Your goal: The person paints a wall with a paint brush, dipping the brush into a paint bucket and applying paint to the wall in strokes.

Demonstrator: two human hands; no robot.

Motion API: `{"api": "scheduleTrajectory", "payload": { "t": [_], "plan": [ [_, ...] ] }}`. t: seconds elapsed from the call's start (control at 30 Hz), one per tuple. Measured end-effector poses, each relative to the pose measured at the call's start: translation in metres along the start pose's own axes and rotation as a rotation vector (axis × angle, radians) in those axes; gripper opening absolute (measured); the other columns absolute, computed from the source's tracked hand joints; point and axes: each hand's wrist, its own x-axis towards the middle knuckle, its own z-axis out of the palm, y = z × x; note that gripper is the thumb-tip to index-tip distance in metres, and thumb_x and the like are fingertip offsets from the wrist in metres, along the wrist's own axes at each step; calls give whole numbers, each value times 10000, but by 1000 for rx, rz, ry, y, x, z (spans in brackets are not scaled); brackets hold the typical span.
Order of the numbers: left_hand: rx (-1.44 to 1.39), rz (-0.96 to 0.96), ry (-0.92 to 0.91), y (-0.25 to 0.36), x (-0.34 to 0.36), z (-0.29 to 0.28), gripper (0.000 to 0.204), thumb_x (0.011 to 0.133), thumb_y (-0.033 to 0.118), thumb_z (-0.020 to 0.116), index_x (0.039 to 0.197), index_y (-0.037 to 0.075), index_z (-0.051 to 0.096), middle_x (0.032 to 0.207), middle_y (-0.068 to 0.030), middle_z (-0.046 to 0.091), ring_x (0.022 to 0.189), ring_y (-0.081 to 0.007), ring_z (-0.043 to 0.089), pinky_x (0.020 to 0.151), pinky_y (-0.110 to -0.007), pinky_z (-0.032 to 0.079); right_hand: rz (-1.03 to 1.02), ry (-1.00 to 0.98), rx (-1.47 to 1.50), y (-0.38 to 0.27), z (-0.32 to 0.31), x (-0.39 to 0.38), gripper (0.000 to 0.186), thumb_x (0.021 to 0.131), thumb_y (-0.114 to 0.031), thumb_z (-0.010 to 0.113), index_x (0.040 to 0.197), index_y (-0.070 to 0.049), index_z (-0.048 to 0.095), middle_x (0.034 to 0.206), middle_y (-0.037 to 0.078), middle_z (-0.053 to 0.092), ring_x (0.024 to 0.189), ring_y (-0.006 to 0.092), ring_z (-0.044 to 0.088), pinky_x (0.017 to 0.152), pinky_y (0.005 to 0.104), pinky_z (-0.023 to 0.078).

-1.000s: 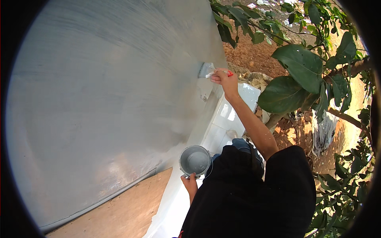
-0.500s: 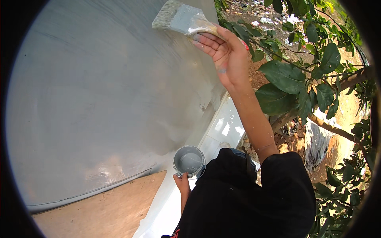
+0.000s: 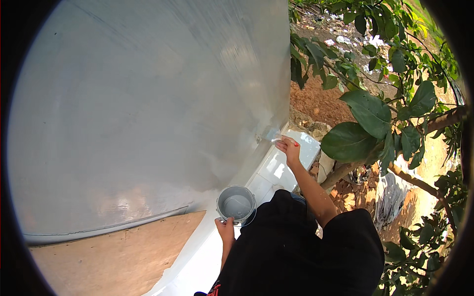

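A wide paintbrush (image 3: 271, 134) is in my right hand (image 3: 290, 148), whose fingers are closed round its handle. Its bristles meet the lower right part of a large grey wall (image 3: 133, 103), close to where the wall joins the white tiled ledge (image 3: 269, 170). My left hand (image 3: 226, 231) grips the rim of a small grey bucket (image 3: 237, 203) with a wire handle. Grey paint shows inside the bucket, which stays near my body above the ledge. The wall's surface carries streaky brush marks toward the top.
A brown board (image 3: 118, 251) meets the wall's bottom edge at lower left. To the right, a leafy branch (image 3: 363, 116) reaches close to my right arm. Broken bricks (image 3: 363, 190) and scattered litter lie on the bare soil beyond the ledge.
My right hand has brought the paintbrush down from high up to the wall's lower right part, near the ledge. The left hand still holds the bucket in nearly the same place.
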Motion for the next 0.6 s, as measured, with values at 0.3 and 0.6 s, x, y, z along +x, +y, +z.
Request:
{"api": "scheduleTrajectory", "payload": {
  "t": [0.3, 0.6],
  "plan": [
    [-24, -25, 6, -7, 3, -2, 329, 767, 44, 670, 957, 48, 400, 735, -37, 492, 647, -104, 467, 556, -273, 381, -24, 61, -133, -15, 22, -2, 221, 893, -102, 537, 1075, 19, 575, 956, 164, 656, 838, 255, 684, 760, 362, 582],
    [-15, -13, 38, -7, 0, -1, 349, 764, 56, 681, 955, 49, 390, 722, -13, 436, 636, -99, 443, 537, -273, 372, -101, -53, -147, -66, 102, -32, 267, 894, -97, 546, 1119, 44, 577, 929, 150, 652, 811, 227, 682, 740, 321, 582]
  ]
}}
